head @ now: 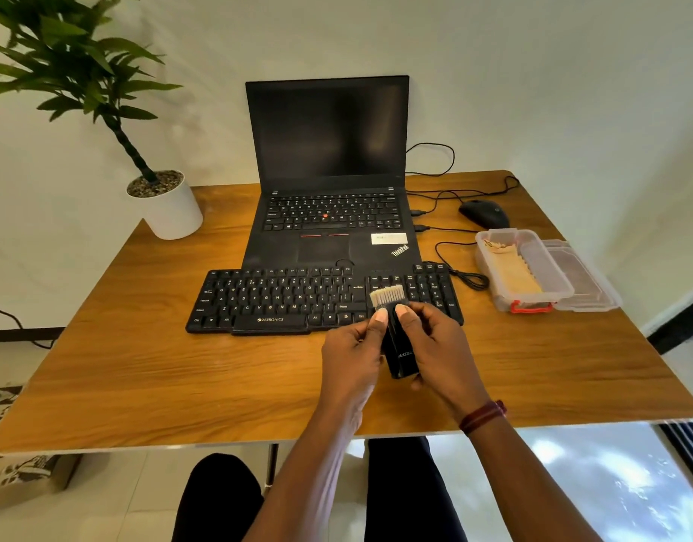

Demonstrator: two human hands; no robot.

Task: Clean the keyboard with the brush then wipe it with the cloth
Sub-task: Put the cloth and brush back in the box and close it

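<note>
With your left hand and right hand both pinching the black-handled, pale-bristled brush, seemingly just above the black plastic keyboard at 12 o'clock, sweep lightly along the rows; the tan cloth lies at 2 o'clock.

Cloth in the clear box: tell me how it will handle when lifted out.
The cloth looks thin with a zigzag-cut edge, so it will probably go floppy and drape from wherever it is pinched. It lies loose in the open box, so it should lift out lightly without dragging the box much. Probably not slippery, given its matte surface.
</note>
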